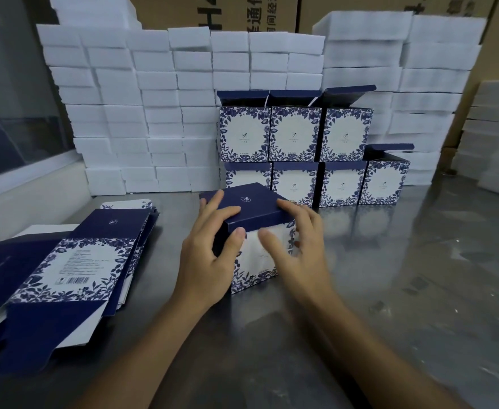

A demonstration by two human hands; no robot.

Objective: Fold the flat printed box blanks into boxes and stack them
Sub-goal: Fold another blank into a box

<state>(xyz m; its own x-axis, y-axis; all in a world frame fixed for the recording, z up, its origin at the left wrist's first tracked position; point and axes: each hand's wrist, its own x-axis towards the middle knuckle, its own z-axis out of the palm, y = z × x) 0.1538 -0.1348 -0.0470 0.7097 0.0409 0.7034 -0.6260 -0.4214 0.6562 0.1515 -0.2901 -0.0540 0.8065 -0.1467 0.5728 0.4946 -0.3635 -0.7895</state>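
A formed box (254,231) is steadied on the steel table (389,276), just in front of the stacked finished boxes (316,149).

Its navy top is held by the left hand (209,249), thumb on the near face and fingers over the lid, probably so the closed flap stays seated. The right hand (298,240) is blurred, fingers spread against the box's right side. To the box's left, flat blanks (65,261) are piled for folding.

A packing workshop — white foam blocks (142,113) stacked in walls, cardboard cartons (242,13) behind, a steel table (404,276) with folded boxes (295,134).
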